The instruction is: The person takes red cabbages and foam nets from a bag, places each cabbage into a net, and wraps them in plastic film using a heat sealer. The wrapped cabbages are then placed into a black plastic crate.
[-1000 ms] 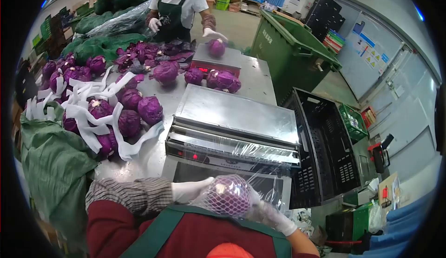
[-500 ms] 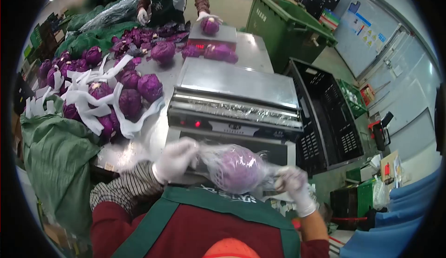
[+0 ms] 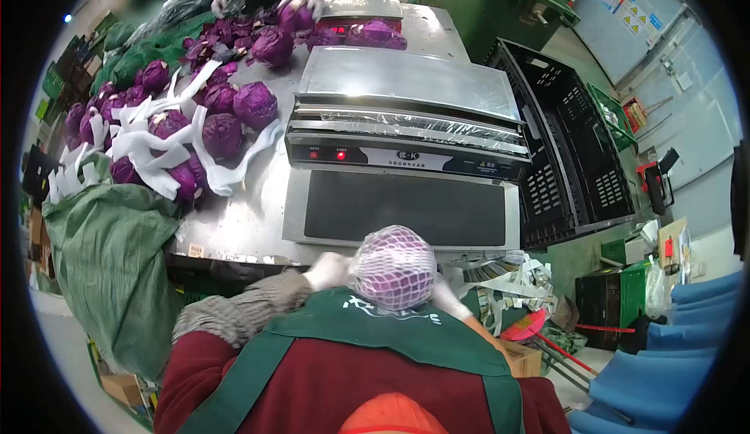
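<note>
A red cabbage in a white foam net is held up close to my apron, in front of the table edge. At its left side is my white-gloved left hand. My right hand, gloved too, supports it from the lower right and is mostly hidden behind it. The fingers of both hands are largely out of sight. Just beyond lies the dark plate of the film-wrapping machine, with its film roller and red lamp behind.
On the left are several red cabbages and white foam strips. A green sack hangs over the table edge. A co-worker's gloved hand grips a cabbage by the scale. Black crates stand at right.
The cabbage has come closer to my chest, and the loose film ends my hands were stretching outward have gone from view. Both hands moved inward. The co-worker's cabbage has left the scale, moving left.
</note>
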### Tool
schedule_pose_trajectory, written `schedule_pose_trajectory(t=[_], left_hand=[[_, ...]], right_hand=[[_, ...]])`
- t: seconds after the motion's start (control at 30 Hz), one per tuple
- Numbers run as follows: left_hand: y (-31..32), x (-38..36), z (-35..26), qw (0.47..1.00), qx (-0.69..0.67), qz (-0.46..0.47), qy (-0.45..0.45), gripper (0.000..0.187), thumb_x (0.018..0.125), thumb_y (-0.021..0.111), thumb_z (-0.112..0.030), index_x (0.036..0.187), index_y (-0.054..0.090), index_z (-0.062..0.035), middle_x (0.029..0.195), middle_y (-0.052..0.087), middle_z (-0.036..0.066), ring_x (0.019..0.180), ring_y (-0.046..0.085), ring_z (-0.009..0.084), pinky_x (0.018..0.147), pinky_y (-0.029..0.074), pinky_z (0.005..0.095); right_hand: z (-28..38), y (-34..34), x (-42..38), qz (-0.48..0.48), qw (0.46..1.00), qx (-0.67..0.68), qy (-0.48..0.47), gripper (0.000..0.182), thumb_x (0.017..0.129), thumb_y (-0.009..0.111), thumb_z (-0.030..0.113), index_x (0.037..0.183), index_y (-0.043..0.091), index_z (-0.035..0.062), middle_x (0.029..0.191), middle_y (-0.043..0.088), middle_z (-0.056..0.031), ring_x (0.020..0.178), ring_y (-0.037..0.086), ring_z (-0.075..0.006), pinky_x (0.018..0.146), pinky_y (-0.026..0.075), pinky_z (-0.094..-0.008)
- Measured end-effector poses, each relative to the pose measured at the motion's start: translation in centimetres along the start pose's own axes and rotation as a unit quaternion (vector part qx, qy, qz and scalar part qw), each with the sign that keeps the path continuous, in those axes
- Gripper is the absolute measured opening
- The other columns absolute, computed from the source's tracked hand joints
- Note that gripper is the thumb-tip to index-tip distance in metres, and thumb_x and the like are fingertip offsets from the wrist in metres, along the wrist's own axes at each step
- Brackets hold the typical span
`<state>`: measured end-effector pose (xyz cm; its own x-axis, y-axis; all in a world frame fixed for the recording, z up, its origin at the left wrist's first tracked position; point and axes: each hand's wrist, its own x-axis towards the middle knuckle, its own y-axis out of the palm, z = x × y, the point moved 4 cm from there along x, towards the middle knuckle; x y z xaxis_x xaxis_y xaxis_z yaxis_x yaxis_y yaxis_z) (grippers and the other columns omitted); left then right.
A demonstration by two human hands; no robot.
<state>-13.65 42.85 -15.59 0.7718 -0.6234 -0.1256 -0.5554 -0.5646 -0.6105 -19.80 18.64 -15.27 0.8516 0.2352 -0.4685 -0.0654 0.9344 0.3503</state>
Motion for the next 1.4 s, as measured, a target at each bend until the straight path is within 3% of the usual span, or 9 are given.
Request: schedule_pose_trajectory(t=[0.13,0.33,0.43,0.57,0.6,0.73,0.97,1.07,1.4], left_hand=[[2.3,2.9,-6.3,0.59,-0.775,0.005,-0.228,0.016,0.083,0.057,-0.015,0.09,0.061,-0.0014,0.084,0.063,0.01,0.077,0.06,0.019,0.071,0.048,0.0317],[-4.6,4.2,-14.7,0.928,-0.294,-0.209,0.097,0.024,0.082,0.058,-0.013,0.102,0.056,0.0002,0.094,0.058,0.008,0.077,0.057,0.0144,0.071,0.047,0.0283],[-7.5,6.7,-17.4,0.917,-0.245,-0.155,0.275,0.033,0.084,0.053,-0.017,0.112,0.053,0.0002,0.113,0.053,0.013,0.072,0.058,0.0147,0.068,0.048,0.0268],[-5.3,6.3,-17.6,0.803,-0.56,0.203,0.025,0.049,0.092,0.043,-0.034,0.12,0.046,0.0062,0.126,0.046,0.019,0.104,0.054,0.0224,0.09,0.043,0.0338],[-4.6,4.9,-18.8,0.605,-0.764,0.214,-0.064,0.06,0.091,0.037,-0.045,0.12,0.045,0.0065,0.125,0.046,0.023,0.109,0.052,0.0287,0.094,0.042,0.0396],[-2.6,5.6,-17.6,0.54,-0.819,0.116,-0.155,0.065,0.088,0.028,-0.058,0.125,0.041,-0.0062,0.125,0.044,0.019,0.118,0.042,0.0311,0.1,0.034,0.0437],[-3.0,16.1,-31.1,0.612,-0.699,0.37,0.018,0.083,0.083,0.02,-0.069,0.14,0.015,-0.0091,0.142,0.023,0.015,0.128,0.029,0.0313,0.097,0.036,0.0476],[-3.2,18.4,-33.2,0.717,-0.61,0.309,0.134,0.084,0.083,0.037,-0.063,0.139,0.017,-0.0038,0.141,0.025,0.015,0.123,0.036,0.0296,0.094,0.04,0.0428],[-6.9,4.0,-16.2,0.76,-0.627,-0.167,-0.042,0.045,0.091,0.045,-0.033,0.122,0.046,-0.0008,0.115,0.055,0.013,0.099,0.057,0.0206,0.083,0.047,0.0323]], right_hand=[[7.3,7.1,-1.2,-0.007,0.949,-0.211,-0.234,0.013,0.089,0.05,0.017,0.091,0.055,0.0054,0.083,0.057,-0.0026,0.074,0.052,-0.0082,0.062,0.042,-0.0229],[10.8,9.7,-3.6,0.018,0.959,0.162,-0.231,0.012,0.088,0.05,0.016,0.092,0.053,0.0048,0.086,0.053,-0.0014,0.081,0.048,-0.008,0.072,0.04,-0.0237],[12.2,10.6,-4.2,0.039,0.953,0.215,-0.209,0.013,0.088,0.05,0.016,0.091,0.052,0.0041,0.086,0.05,-0.0006,0.082,0.047,-0.0087,0.074,0.04,-0.0254],[13.0,7.6,-5.3,-0.001,0.965,-0.034,-0.258,0.021,0.089,0.05,0.016,0.104,0.054,0.0022,0.098,0.057,-0.0054,0.091,0.051,-0.01,0.077,0.041,-0.0257],[12.6,4.9,-5.4,-0.006,0.981,-0.104,-0.162,0.032,0.086,0.054,0.016,0.114,0.051,0.0014,0.107,0.057,-0.0102,0.1,0.052,-0.0129,0.082,0.042,-0.0264],[21.1,1.8,-11.0,-0.009,0.887,-0.276,-0.371,0.083,0.071,0.071,0.041,0.131,0.033,-0.0015,0.134,0.035,-0.0161,0.124,0.033,-0.0264,0.1,0.03,-0.037],[35.3,-8.4,-10.9,-0.024,0.804,-0.438,-0.403,0.087,0.063,0.075,0.045,0.127,0.038,0.0001,0.12,0.049,-0.0143,0.111,0.047,-0.0249,0.096,0.038,-0.0361],[37.1,-18.8,-11.7,-0.088,0.962,0.042,-0.255,0.063,0.078,0.059,0.048,0.119,0.049,0.0018,0.112,0.056,-0.011,0.1,0.056,-0.0219,0.089,0.045,-0.036],[31.9,-35.3,3.2,-0.068,0.965,-0.241,0.081,0.024,0.078,0.059,0.025,0.096,0.061,0.0084,0.089,0.063,-0.0047,0.081,0.057,-0.0171,0.079,0.045,-0.0322]])
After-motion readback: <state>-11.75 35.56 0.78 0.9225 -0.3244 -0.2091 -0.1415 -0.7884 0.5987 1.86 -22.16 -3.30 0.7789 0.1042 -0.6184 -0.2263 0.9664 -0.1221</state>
